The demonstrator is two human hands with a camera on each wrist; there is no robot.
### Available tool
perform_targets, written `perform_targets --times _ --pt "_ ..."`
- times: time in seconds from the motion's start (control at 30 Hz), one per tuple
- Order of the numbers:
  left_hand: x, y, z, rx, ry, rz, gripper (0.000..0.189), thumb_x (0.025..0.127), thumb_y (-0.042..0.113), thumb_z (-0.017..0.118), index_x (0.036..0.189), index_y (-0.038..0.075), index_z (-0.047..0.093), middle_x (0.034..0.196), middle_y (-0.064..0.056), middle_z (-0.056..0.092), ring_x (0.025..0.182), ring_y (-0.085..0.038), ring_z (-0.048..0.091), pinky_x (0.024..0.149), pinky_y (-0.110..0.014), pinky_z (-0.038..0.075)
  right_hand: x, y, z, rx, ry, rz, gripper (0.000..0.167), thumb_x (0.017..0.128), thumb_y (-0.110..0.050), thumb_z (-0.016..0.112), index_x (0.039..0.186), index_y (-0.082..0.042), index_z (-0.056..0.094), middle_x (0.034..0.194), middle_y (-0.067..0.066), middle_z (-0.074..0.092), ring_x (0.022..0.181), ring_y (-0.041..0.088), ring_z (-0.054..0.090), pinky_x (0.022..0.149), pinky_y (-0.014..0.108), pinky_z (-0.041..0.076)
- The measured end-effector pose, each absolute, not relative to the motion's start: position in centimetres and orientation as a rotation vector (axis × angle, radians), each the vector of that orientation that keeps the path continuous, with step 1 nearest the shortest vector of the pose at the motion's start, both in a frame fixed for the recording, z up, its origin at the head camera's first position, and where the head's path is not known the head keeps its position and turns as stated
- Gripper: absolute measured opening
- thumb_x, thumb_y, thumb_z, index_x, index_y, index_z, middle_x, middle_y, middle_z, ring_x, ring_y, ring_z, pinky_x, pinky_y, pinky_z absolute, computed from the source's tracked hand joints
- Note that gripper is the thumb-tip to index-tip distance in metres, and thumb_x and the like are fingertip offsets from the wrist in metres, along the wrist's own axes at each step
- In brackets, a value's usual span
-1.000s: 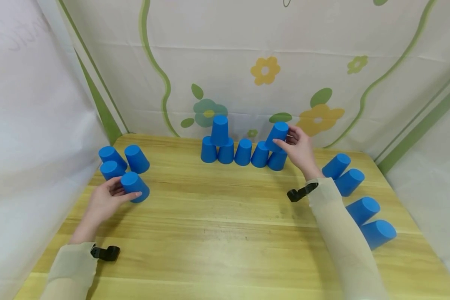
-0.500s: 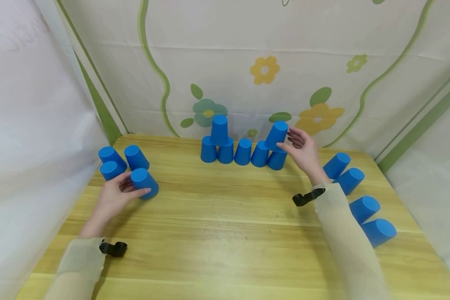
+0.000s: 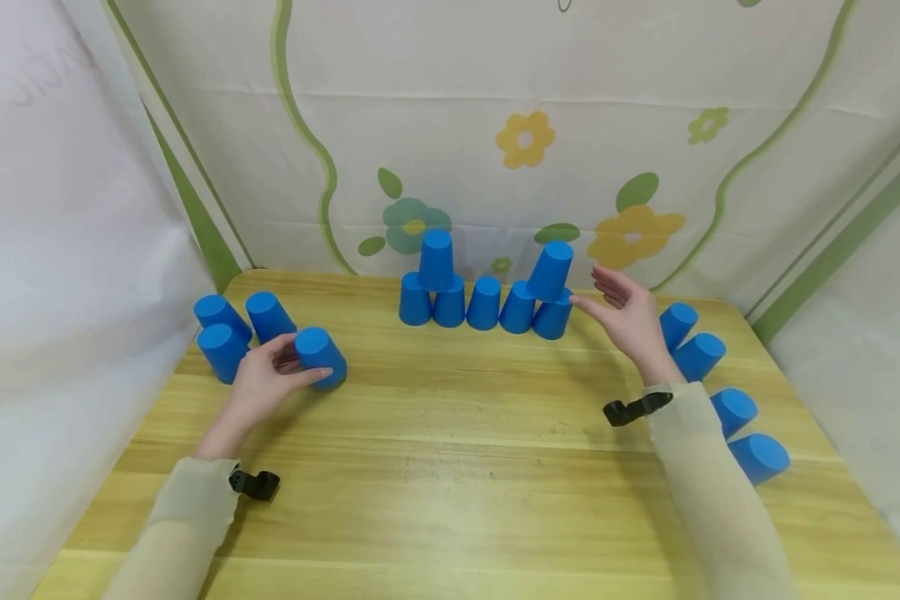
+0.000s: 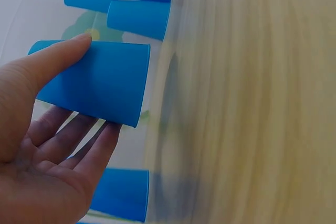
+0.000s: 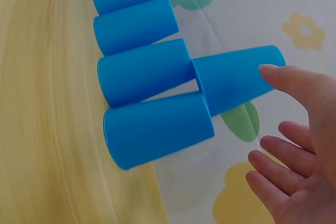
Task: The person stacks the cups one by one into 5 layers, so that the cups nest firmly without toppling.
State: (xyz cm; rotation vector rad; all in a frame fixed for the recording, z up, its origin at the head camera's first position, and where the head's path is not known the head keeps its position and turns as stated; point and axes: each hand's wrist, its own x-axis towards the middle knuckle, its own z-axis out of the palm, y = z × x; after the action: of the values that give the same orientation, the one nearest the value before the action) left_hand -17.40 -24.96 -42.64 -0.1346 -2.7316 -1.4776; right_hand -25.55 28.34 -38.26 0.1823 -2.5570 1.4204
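Between thumb and fingers my left hand [image 3: 273,382] grips an upside-down blue cup [image 3: 321,358]; the left wrist view shows that cup [image 4: 94,80] raised off the wood, thumb on one side and fingers on the other. My right hand [image 3: 630,321] is spread beside an upper blue cup [image 3: 551,272], which sits across the two rightmost cups of the back row. In the right wrist view the thumb overlaps the narrow end of this upper cup [image 5: 236,77], and the other fingers are apart from it. Another upper cup [image 3: 437,260] stands on the row's left pair.
A lone cup [image 3: 483,303] stands in the middle of the back row. Three cups, one of them the nearest cup [image 3: 222,353], stand at the table's left. Several cups, including a front cup [image 3: 759,458], line the right side beyond my right sleeve. A printed cloth [image 3: 450,150] hangs behind the table.
My left hand has carried its cup rightward and slightly back, away from the left group. My right hand has let go of the upper cup and drawn off to the right.
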Motion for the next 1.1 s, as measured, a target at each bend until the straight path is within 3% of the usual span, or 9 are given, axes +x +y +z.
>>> perform_targets --times 0.27,0.7,0.97,1.1 --pt "-18.4 -23.1 -43.3 -0.237 -2.702 -1.540 0.063 0.087 0.035 0.083 0.135 0.003 0.059 0.129 -0.018 0.063 0.119 -0.036 0.062 0.101 -0.052 0.050 -24.2 30.2 -38.4 0.151 -2.576 1.357 0.074 0.090 -0.044 0.078 0.151 -0.011 0.050 0.149 0.010 0.052 0.136 0.028 0.049 0.111 0.043 0.041" --pt "-20.3 -19.7 -43.2 -0.295 -2.727 -1.580 0.075 0.084 0.043 0.085 0.141 0.005 0.056 0.133 -0.016 0.063 0.121 -0.035 0.061 0.101 -0.052 0.050 -21.4 33.6 -38.5 0.034 -2.638 1.277 0.078 0.091 -0.048 0.076 0.154 -0.014 0.046 0.154 0.008 0.047 0.140 0.031 0.043 0.113 0.049 0.037" --pt "-21.1 -17.2 -43.5 -0.400 -2.675 -1.656 0.066 0.084 0.021 0.088 0.138 0.004 0.054 0.132 -0.018 0.063 0.121 -0.037 0.061 0.101 -0.051 0.050 -20.1 35.4 -38.5 -0.024 -2.629 1.293 0.079 0.093 -0.046 0.074 0.157 -0.013 0.041 0.157 0.011 0.042 0.144 0.033 0.037 0.115 0.052 0.033" --pt "-21.4 -15.8 -43.4 -0.424 -2.659 -1.655 0.063 0.083 0.018 0.089 0.134 0.004 0.055 0.130 -0.017 0.064 0.119 -0.036 0.062 0.100 -0.051 0.051 -19.7 36.3 -38.6 -0.058 -2.613 1.297 0.079 0.094 -0.043 0.074 0.157 -0.012 0.040 0.158 0.014 0.040 0.145 0.033 0.034 0.117 0.052 0.028"
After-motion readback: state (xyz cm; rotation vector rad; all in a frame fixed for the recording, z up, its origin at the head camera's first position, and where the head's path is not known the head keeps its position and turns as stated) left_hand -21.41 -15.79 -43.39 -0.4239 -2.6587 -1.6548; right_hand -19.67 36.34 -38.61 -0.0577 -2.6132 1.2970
